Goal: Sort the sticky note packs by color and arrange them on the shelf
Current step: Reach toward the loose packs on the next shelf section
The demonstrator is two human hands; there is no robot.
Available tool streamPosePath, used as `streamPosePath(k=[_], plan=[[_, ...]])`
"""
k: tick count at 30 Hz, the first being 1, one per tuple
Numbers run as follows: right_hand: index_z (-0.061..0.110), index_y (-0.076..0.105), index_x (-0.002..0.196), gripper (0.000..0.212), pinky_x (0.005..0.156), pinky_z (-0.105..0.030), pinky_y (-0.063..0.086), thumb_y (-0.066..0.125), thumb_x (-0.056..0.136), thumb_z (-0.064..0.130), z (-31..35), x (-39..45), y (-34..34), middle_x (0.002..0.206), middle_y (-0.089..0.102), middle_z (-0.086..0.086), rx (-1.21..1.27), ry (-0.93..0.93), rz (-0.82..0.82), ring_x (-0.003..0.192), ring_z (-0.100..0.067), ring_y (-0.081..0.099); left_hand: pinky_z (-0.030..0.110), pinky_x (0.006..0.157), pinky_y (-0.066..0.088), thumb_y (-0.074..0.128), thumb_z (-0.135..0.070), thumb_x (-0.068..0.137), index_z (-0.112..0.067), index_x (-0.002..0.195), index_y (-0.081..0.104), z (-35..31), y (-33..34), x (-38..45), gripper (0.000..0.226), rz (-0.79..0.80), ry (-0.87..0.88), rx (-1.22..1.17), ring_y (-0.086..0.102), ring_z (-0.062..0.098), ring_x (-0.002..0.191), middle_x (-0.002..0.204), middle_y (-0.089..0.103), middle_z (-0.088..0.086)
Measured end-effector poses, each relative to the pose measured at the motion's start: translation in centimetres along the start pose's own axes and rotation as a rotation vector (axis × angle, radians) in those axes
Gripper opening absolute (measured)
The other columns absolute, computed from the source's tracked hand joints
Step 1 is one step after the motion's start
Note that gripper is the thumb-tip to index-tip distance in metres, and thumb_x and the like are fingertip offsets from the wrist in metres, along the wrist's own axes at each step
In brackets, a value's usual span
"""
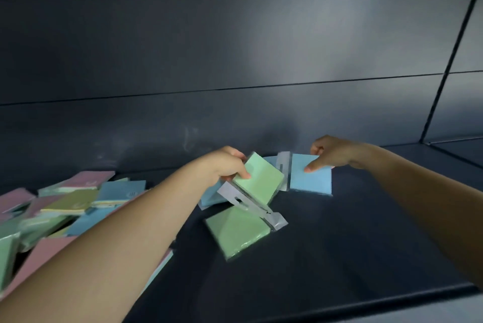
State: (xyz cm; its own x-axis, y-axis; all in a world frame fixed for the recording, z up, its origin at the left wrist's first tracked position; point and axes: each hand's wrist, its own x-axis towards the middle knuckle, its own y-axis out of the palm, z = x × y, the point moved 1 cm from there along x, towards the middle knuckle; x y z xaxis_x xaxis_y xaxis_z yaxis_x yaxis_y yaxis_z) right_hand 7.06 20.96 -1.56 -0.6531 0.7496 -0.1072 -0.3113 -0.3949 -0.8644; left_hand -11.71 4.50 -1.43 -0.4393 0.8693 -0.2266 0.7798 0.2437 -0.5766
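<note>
The left hand point(226, 163) is gripping a square green pack point(257, 179) in clear glossy wrap, tilting over another green pack point(236, 231) lying flat on the dark matte shelf point(339, 244); the right hand point(330, 152) is pinching a blue pack point(311, 181) at its far edge. A mixed-colour pile point(65, 202) is lying at the left.

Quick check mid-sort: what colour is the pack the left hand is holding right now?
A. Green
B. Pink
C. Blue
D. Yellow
A. The left hand grips a green pack tilted above another green pack lying on the shelf; the blue pack is under the right hand.
</note>
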Motion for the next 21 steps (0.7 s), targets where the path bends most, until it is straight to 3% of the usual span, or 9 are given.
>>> streamPosePath(k=[4, 8, 12, 14, 16, 19, 21], plan=[[0.005, 0.057, 0.082, 0.024, 0.056, -0.024, 0.04, 0.078, 0.073, 0.012, 1.3, -2.8, -0.5, 0.081, 0.051, -0.011, 0.228, 0.027, -0.152, 0.071, -0.02, 0.047, 0.03, 0.071, 0.043, 0.065, 0.008, 0.073, -0.007, 0.092, 0.063, 1.2, -2.1, -2.7, 0.024, -0.027, -0.031, -0.279, 0.051, 0.024, 0.073, 0.087, 0.058, 0.014], [-0.001, 0.061, 0.088, 0.017, 0.057, -0.026, 0.045, 0.073, 0.077, 0.003, 4.9, -6.5, -0.3, 0.08, 0.058, -0.014, 0.431, 0.038, -0.272, 0.062, -0.018, 0.054, 0.022, 0.051, 0.044, 0.059, 0.007, 0.078, -0.006, 0.08, 0.058, 3.0, -4.9, -6.8, 0.014, -0.103, -0.058, -0.458, 0.055, 0.016, 0.049, 0.07, 0.057, 0.009], [0.004, 0.059, 0.085, 0.012, 0.055, -0.024, 0.047, 0.069, 0.081, 0.003, 11.1, -11.2, 1.8, 0.078, 0.061, -0.012, 0.582, 0.001, -0.287, 0.063, -0.017, 0.058, 0.028, 0.059, 0.049, 0.054, 0.007, 0.083, -0.008, 0.082, 0.056, 5.7, -8.8, -12.7, 0.015, -0.109, -0.053, -0.594, 0.056, 0.017, 0.066, 0.078, 0.058, 0.006], [0.002, 0.061, 0.086, 0.01, 0.053, -0.022, 0.048, 0.068, 0.08, 0.002, 14.9, -13.7, 4.0, 0.077, 0.063, -0.011, 0.603, -0.029, -0.258, 0.064, -0.017, 0.06, 0.025, 0.056, 0.052, 0.051, 0.008, 0.084, -0.01, 0.079, 0.055, 7.6, -11.0, -16.3, 0.019, -0.106, -0.045, -0.614, 0.061, 0.015, 0.06, 0.07, 0.064, 0.003], [0.003, 0.063, 0.086, 0.009, 0.06, -0.025, 0.048, 0.069, 0.079, 0.002, 18.9, -15.9, 6.6, 0.08, 0.064, -0.013, 0.617, -0.052, -0.235, 0.067, -0.021, 0.061, 0.025, 0.056, 0.05, 0.051, 0.009, 0.084, -0.012, 0.075, 0.053, 9.8, -13.3, -20.2, 0.023, -0.116, -0.043, -0.618, 0.063, 0.012, 0.051, 0.065, 0.065, 0.001], [0.01, 0.059, 0.07, 0.014, 0.062, -0.03, 0.041, 0.07, 0.075, 0.004, 25.2, -19.1, 10.7, 0.074, 0.06, -0.013, 0.622, -0.074, -0.22, 0.066, -0.023, 0.055, 0.03, 0.066, 0.053, 0.053, 0.008, 0.083, -0.01, 0.08, 0.054, 14.2, -17.2, -25.8, 0.018, -0.193, -0.051, -0.654, 0.064, 0.019, 0.068, 0.081, 0.062, 0.006], [0.011, 0.056, 0.066, 0.018, 0.061, -0.031, 0.039, 0.07, 0.074, 0.002, 29.5, -21.1, 13.5, 0.073, 0.057, -0.013, 0.649, -0.094, -0.204, 0.064, -0.023, 0.052, 0.033, 0.062, 0.057, 0.058, 0.001, 0.085, -0.009, 0.087, 0.056, 17.6, -19.7, -29.4, 0.011, -0.262, -0.061, -0.718, 0.063, 0.022, 0.073, 0.085, 0.064, 0.009]])
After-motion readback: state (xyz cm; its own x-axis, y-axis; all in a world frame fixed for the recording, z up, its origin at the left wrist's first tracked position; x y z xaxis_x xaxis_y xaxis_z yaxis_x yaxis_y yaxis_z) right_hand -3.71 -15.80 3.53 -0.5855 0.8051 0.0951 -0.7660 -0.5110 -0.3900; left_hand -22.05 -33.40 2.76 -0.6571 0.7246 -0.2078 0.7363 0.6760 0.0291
